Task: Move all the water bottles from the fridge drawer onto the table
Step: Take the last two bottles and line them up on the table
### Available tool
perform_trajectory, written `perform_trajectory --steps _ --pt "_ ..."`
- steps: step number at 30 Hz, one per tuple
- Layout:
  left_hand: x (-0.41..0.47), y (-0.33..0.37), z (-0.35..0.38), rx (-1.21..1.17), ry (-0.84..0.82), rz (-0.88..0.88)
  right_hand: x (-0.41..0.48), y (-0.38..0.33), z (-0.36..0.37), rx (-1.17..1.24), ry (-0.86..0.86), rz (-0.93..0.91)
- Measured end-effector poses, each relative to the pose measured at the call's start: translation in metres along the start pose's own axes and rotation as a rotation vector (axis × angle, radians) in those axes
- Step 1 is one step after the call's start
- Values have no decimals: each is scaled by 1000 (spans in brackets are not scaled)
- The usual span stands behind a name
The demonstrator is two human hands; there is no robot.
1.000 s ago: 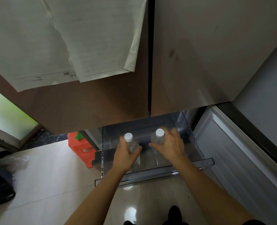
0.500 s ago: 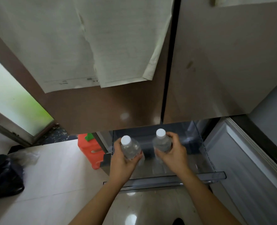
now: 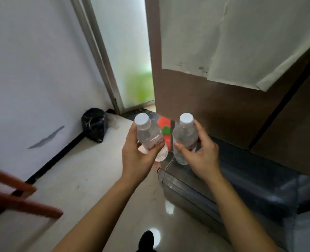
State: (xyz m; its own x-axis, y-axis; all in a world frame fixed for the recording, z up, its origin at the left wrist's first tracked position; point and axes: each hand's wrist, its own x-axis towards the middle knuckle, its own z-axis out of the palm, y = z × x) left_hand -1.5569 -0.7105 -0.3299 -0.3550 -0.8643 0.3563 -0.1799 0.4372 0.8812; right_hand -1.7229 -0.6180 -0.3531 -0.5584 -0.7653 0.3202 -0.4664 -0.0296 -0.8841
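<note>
The left grip [image 3: 139,159] clasps one water bottle [image 3: 149,138]; the right grip [image 3: 202,158] clasps a second bottle [image 3: 184,138] at its 3 o'clock. Both are held roughly upright in the air, with the open fridge drawer [image 3: 179,184] at their 5 o'clock.

both hands [image 3: 139,157] [image 3: 201,157] have lifted their water bottles [image 3: 150,138] [image 3: 185,137] up out of the fridge drawer [image 3: 196,190], now held above its left front corner.

A black bag [image 3: 94,127] sits on pale floor [image 3: 81,179] by white wall [image 3: 32,70] and frosted door [image 3: 130,51].
</note>
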Motion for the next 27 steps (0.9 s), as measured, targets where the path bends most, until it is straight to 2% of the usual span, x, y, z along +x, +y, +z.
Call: perform_trajectory --steps 9,15,19,27 --pt "-71 8 -170 209 358 -168 -23 -76 137 196 -342 -177" --pt "-126 -3 -308 260 623 -185 -80 -159 256 279 -527 -290" --pt "-158 -19 -409 276 699 -186 -116 -216 348 308 -657 -373" --pt "-177 -57 -569 254 842 -226 -149 -305 493 373 -764 -419"
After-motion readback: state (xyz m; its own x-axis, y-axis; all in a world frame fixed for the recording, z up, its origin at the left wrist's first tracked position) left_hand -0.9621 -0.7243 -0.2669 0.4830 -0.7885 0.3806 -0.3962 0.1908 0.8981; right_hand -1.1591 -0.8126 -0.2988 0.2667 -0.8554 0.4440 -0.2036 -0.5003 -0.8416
